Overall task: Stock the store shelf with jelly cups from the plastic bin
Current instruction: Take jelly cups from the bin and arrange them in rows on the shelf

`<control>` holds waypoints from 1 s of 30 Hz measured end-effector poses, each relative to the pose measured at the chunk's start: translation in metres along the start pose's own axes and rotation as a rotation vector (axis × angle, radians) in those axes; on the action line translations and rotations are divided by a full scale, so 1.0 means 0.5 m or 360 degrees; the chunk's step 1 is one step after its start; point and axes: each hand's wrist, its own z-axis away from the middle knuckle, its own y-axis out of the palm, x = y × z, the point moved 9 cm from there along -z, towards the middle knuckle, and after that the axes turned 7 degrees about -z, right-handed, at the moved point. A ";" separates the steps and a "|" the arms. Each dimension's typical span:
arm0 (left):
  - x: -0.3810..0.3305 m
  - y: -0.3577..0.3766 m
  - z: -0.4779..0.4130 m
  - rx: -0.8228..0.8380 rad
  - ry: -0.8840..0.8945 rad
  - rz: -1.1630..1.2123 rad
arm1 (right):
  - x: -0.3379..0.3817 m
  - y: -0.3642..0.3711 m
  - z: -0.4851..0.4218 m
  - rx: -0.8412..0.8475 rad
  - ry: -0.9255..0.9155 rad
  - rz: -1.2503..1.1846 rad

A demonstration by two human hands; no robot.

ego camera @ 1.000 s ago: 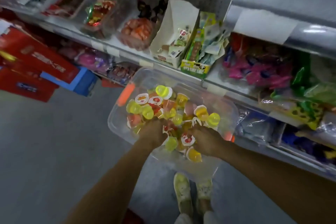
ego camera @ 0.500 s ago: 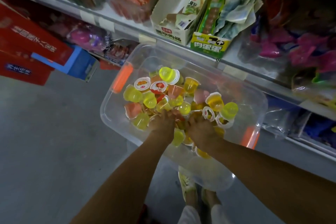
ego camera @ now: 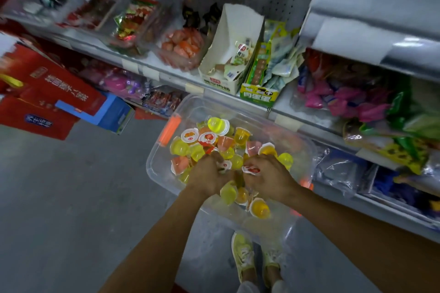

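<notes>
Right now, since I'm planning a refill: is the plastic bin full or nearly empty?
Partly full. Jelly cups lie heaped in the far and middle of the plastic bin; its nearest end is bare.

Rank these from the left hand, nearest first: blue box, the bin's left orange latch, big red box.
From the left hand:
1. Left orange latch, on the bin's left rim.
2. Blue box, further left, past the bin.
3. Big red box, far left.
</notes>
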 end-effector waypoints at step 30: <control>-0.702 -0.610 0.538 -0.0906 0.1421 0.0070 | 0.524 -0.814 0.516 -0.1310 -0.0565 -0.0254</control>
